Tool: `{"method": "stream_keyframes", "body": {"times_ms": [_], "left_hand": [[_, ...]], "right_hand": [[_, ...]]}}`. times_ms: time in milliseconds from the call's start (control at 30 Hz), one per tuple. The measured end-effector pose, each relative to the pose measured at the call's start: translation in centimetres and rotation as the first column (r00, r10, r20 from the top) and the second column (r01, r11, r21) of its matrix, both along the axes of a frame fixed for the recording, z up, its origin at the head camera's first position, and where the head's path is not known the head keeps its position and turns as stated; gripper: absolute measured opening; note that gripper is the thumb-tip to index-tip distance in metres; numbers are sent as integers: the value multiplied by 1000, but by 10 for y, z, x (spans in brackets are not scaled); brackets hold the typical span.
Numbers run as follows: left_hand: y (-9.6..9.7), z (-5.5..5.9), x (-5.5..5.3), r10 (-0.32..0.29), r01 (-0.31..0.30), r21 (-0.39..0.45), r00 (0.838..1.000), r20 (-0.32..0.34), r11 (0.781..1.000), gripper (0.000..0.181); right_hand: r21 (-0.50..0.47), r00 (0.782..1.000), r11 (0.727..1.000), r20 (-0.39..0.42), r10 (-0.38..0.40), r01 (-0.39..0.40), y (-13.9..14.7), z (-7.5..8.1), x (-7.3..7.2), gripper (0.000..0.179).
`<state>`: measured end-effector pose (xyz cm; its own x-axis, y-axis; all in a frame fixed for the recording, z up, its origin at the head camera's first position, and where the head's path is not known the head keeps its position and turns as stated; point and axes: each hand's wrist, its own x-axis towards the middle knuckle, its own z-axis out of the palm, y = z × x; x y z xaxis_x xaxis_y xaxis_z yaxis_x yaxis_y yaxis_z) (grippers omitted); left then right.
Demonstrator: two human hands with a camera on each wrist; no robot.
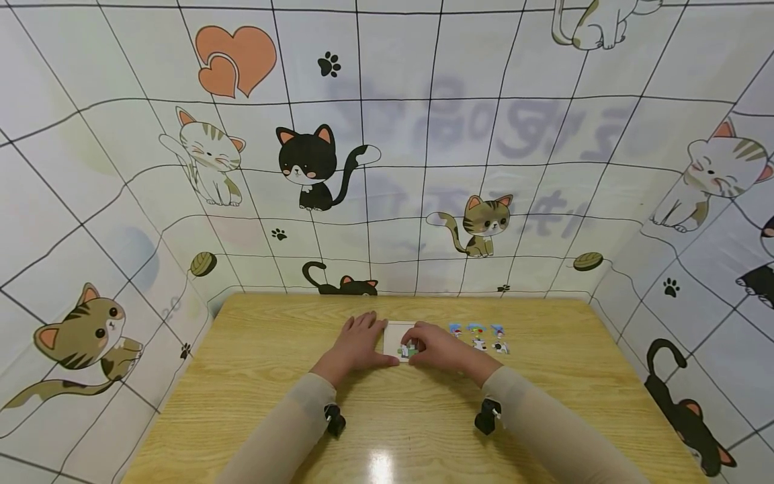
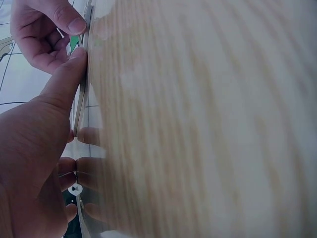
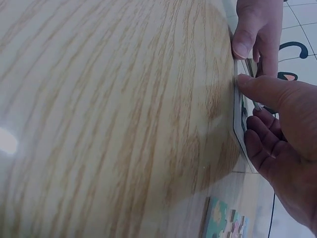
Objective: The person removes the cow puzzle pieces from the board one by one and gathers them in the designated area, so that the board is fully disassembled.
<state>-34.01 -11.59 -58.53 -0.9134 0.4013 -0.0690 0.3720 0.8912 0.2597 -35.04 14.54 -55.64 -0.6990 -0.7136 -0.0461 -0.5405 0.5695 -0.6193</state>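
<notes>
A shallow white puzzle tray [image 1: 396, 331] lies on the table, with green-and-white jigsaw pieces [image 1: 404, 351] at its near edge. My left hand [image 1: 361, 343] rests along the tray's left side, fingers spread and thumb at the near left corner. Above the near part, my right hand [image 1: 438, 346] has curled fingers and pinches a jigsaw piece, mostly hidden by the fingers. In the left wrist view, a bit of green [image 2: 74, 42] shows between the two hands. The right thumb [image 3: 257, 87] touches the tray's rim in the right wrist view.
Several loose jigsaw pieces [image 1: 476, 329] with blue, red and white prints lie right of the tray, in rows. The wooden table [image 1: 254, 376] is bounded by a white cat-print cloth [image 1: 399, 134] at the back and sides.
</notes>
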Motion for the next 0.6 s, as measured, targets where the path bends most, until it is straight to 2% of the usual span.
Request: {"method": "stream_keyframes", "body": {"times_ms": [400, 600], "left_hand": [[1, -1, -2, 5, -5, -6, 1000, -6, 1000, 108], [1, 0, 0, 1, -1, 8, 1000, -5, 1000, 108]], "right_hand": [[-54, 997, 998, -70, 11, -15, 4, -1, 2, 30], [-58, 997, 998, -73, -18, 14, 6, 4, 4, 30]]}}
